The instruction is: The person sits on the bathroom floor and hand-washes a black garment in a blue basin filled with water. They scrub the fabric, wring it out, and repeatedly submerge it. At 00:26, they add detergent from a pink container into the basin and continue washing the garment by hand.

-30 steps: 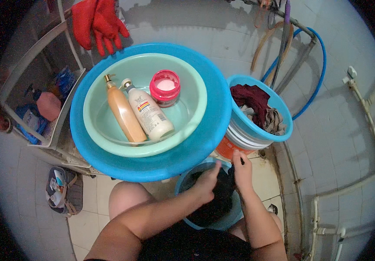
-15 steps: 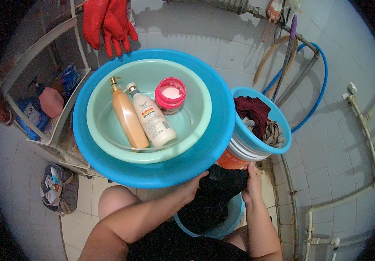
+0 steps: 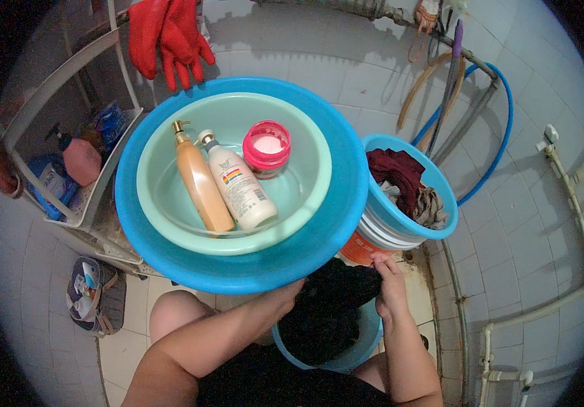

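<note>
Two hands at the black cloth [image 3: 338, 286] — your right hand [image 3: 391, 288] pinches its right edge, your left hand [image 3: 292, 296] is at its left, fingers hidden by the big basin [image 3: 237, 275], so can't tell their grip. Cloth's up over the near tub [image 3: 373, 334].

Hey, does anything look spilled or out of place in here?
Mildly: in the pale green basin, the tan pump bottle and the white bottle appear to lie on their sides rather than stand, and the red jar is open, no lid on. I see no spill.
</note>
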Demonstrator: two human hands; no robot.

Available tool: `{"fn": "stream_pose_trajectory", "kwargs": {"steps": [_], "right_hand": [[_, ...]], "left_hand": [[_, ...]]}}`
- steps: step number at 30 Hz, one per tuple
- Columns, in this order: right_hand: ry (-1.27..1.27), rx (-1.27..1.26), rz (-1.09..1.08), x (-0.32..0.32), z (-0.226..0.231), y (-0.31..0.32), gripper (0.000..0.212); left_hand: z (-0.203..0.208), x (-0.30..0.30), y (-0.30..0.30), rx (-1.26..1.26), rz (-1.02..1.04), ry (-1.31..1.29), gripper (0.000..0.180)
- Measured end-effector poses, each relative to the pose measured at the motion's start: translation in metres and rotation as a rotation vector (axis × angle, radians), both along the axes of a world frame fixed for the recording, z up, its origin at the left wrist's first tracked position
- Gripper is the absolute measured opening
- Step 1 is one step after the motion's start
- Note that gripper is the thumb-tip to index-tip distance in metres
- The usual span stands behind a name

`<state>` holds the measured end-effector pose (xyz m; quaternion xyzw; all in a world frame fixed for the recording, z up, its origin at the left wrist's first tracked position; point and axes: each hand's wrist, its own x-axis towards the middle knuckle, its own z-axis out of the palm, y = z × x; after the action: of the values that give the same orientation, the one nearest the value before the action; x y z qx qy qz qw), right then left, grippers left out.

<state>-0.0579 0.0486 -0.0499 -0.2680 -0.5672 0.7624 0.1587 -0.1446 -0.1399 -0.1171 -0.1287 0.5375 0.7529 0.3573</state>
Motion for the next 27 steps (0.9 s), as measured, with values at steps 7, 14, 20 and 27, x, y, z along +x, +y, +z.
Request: {"fn": "stream_pose_trajectory", "kwargs": {"steps": [7,14,20,27], "right_hand": [[-0.165,0.107,0.322,0.004,0.005,-0.018,0.042],[-0.250,0.325,0.529,0.004,-0.031,-0.030,0.049],[-0.264,0.268,0.387,0.002,-0.027,-0.035,0.017],[-0.210,0.140,0.304,0.002,-0.014,-0.029,0.021]], "left_hand": [[-0.014,0.000,0.008,0.047,-0.001,0.019,0.034],[0.029,0.007,0.013,0.361,-0.235,-0.064,0.025],[0.028,0.014,0.019,0.136,-0.185,0.282,0.045],[-0.006,0.011,0.014,-0.326,-0.516,0.784,0.068]]}}
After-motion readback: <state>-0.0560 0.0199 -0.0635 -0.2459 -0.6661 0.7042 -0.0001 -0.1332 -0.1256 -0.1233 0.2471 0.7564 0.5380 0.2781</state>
